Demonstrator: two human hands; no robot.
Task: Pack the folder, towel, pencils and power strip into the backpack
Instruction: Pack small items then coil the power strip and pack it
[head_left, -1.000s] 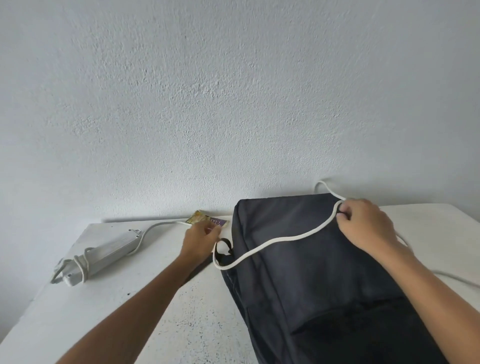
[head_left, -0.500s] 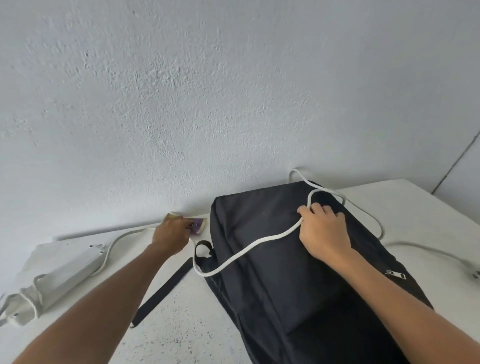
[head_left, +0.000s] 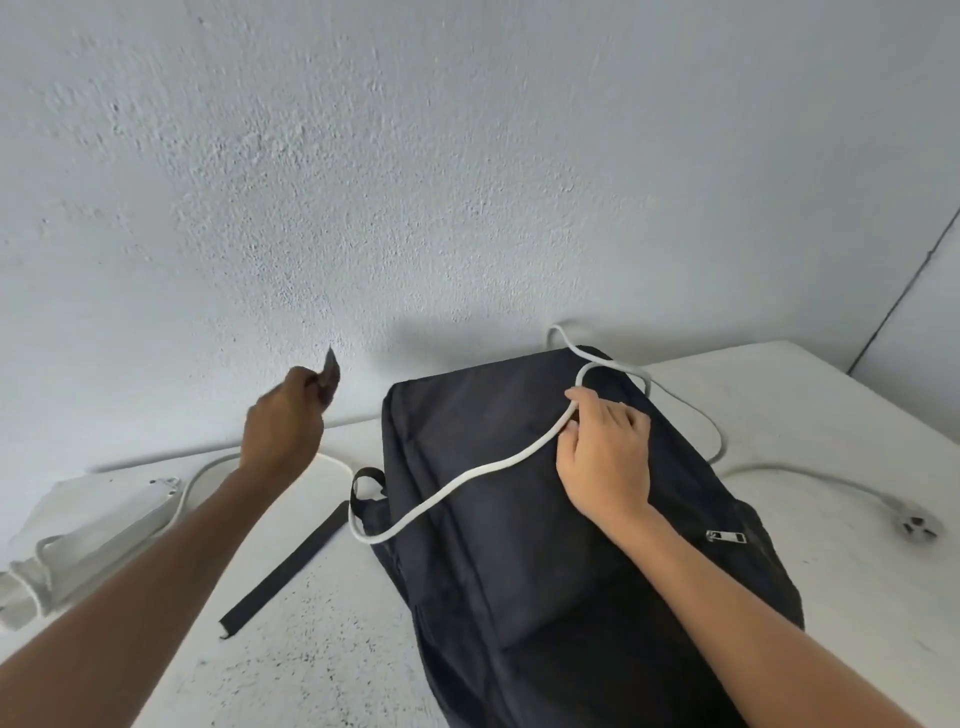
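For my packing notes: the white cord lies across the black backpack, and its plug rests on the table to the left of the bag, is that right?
Not quite: the head view shows the plug on the table to the right of the backpack, not the left. The white cord does lie across it.

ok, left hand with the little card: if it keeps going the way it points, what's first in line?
Most likely the wall. The left hand is raised off the table, pinching a small card, and points up and away. Nothing shows between them, though the depth is hard to judge.
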